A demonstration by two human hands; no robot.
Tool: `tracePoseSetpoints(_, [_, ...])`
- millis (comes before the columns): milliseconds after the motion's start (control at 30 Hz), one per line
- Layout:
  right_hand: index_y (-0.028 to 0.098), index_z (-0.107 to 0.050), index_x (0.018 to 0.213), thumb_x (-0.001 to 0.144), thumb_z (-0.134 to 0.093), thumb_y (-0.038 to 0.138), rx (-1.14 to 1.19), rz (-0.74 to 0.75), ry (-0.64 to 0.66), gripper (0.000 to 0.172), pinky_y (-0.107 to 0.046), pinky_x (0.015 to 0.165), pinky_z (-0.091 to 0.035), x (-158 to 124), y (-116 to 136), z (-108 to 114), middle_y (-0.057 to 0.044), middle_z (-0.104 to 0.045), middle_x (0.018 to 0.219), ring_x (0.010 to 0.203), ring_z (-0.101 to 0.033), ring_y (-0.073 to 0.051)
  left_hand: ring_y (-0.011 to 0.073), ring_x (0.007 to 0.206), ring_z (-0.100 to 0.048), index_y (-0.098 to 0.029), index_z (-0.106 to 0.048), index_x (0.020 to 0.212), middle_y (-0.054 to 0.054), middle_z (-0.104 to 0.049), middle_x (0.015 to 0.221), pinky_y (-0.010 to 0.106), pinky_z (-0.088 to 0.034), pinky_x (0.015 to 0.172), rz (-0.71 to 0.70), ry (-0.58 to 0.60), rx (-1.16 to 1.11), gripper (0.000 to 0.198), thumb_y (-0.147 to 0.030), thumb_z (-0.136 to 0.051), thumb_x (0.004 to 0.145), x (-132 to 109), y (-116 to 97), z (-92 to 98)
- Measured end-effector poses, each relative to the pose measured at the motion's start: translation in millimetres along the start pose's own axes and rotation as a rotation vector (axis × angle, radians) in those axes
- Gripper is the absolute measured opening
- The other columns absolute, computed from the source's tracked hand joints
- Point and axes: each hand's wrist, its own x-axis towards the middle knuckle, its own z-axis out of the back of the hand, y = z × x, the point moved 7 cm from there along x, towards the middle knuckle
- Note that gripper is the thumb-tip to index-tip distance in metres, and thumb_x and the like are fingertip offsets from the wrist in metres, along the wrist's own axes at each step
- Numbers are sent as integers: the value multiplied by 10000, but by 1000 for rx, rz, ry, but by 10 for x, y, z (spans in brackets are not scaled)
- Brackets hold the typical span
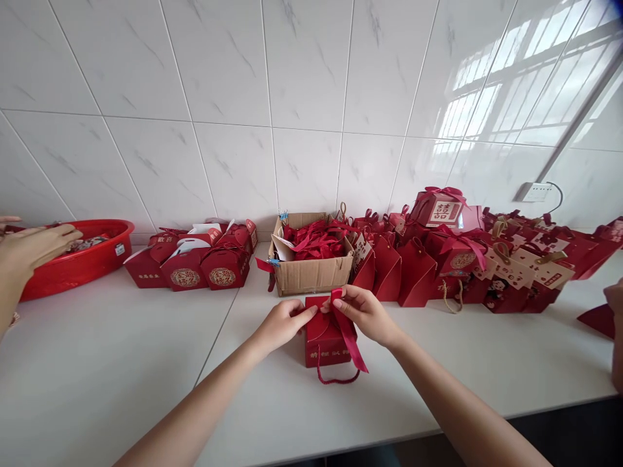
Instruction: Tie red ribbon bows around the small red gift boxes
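A small red gift box with gold lettering stands on the white table in front of me, its dark red rope handle looping down at the front. My left hand grips the box's left upper side, thumb on the top flaps and the other fingers partly hidden. Between thumb and fingers of my right hand is a shiny red ribbon, pinched at the top of the box. One end of it trails down past the front right corner onto the table.
Behind the box sits a cardboard box full of red ribbons. Several finished-looking red boxes stand left of it, several red gift bags right. Another person's hands reach over a red basin; a further hand shows at right.
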Motion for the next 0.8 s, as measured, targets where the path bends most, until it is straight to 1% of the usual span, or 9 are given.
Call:
tracePoseSetpoints(167, [185, -570, 815, 842, -574, 476, -9, -31, 13, 292, -351, 828, -514, -14, -63, 18, -46, -677, 814, 818, -667, -187, 158, 616, -551, -195, -434, 610, -20, -524, 618, 281, -470, 603, -22, 40, -114, 371, -518, -520, 770, 36, -4, -83])
tracePoseSetpoints(267, [183, -579, 812, 835, -581, 473, -26, -46, 12, 291, -352, 834, -511, -26, -71, 14, -45, -678, 804, 817, -666, -187, 137, 552, -508, -200, -409, 595, -40, -476, 566, 257, -437, 539, -41, 22, -100, 372, -505, -491, 794, 46, 11, -62])
tracePoseSetpoints(333, [183, -575, 796, 821, -593, 480, -35, -62, -29, 299, -350, 824, -513, -25, -73, 22, -43, -675, 790, 798, -664, -186, 131, 535, -481, -198, -418, 574, -44, -455, 540, 247, -400, 522, -70, 0, -55, 374, -485, -498, 800, 44, 0, -15])
tracePoseSetpoints(400, [184, -569, 800, 807, -600, 486, -48, -80, -93, 303, -346, 799, -518, -20, -72, 39, -39, -671, 762, 763, -660, -183, 141, 580, -504, -193, -487, 581, -30, -511, 569, 256, -402, 566, -111, -16, 3, 341, -456, -534, 792, 37, -39, 52])
tracePoseSetpoints(533, [176, -589, 801, 805, -592, 444, -95, -120, -187, 268, -322, 724, -519, -9, -57, 48, -41, -672, 713, 713, -652, -183, 201, 782, -594, -205, -660, 739, 16, -680, 797, 291, -435, 729, -185, -31, 127, 143, -346, -637, 728, 3, -163, 238])
tracePoseSetpoints(600, [169, -608, 767, 804, -584, 407, -128, -142, -221, 242, -314, 681, -517, -5, -55, 49, -53, -681, 701, 695, -655, -193, 213, 834, -610, -216, -682, 798, 22, -700, 864, 298, -442, 777, -223, -48, 224, 113, -288, -626, 732, -25, -244, 337])
tracePoseSetpoints(667, [166, -628, 756, 798, -577, 369, -168, -154, -259, 214, -314, 653, -512, -1, -56, 55, -62, -689, 684, 680, -663, -208, 209, 869, -616, -229, -680, 870, 18, -700, 915, 292, -450, 801, -266, -71, 308, 145, -264, -593, 760, -58, -333, 418])
tracePoseSetpoints(733, [163, -650, 763, 785, -579, 330, -218, -151, -301, 182, -320, 649, -507, 3, -53, 65, -66, -695, 668, 674, -670, -223, 198, 883, -613, -243, -673, 912, 13, -691, 939, 278, -457, 795, -314, -68, 356, 160, -277, -577, 790, -92, -421, 453])
tracePoseSetpoints(800, [161, -670, 766, 771, -583, 296, -266, -143, -333, 160, -323, 649, -504, 5, -47, 68, -65, -699, 652, 661, -675, -231, 191, 860, -609, -242, -680, 884, 18, -678, 907, 271, -463, 769, -378, -56, 391, 154, -314, -557, 824, -121, -513, 445])
